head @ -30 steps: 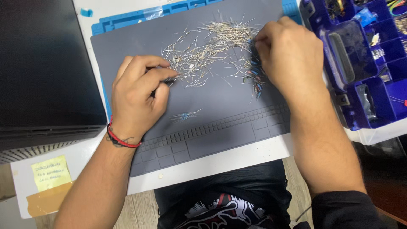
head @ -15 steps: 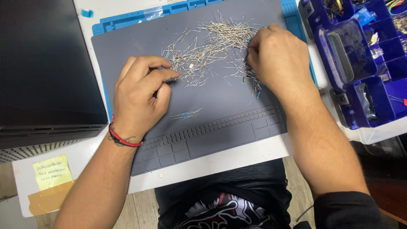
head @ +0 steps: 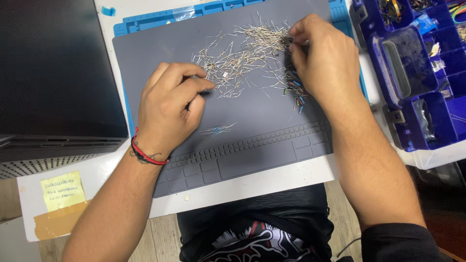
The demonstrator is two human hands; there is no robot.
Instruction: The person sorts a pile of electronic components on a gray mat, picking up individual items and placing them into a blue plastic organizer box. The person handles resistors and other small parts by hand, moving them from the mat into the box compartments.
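Observation:
A loose pile of thin wire-leaded resistors [head: 242, 53] lies spread on a grey work mat [head: 262, 145]. My left hand [head: 170, 109] rests on the mat at the pile's left edge, thumb and forefinger pinched together on a small component. My right hand [head: 325, 58] is at the pile's upper right, fingertips pinched on a resistor's leads. A cluster of blue-bodied resistors [head: 297, 93] lies just under my right hand. A small separate group of blue resistors [head: 217, 129] sits nearer to me, between my hands.
A blue mat [head: 145, 22] shows beneath the grey one. A purple compartment box [head: 417, 73] with small parts stands at the right. A black device [head: 53, 73] fills the left side. A yellow note [head: 62, 190] is stuck on the white tabletop.
My right hand has shifted up from the blue resistor cluster to the pile's upper right and pinched there. My left hand has stayed pinched at the pile's left edge.

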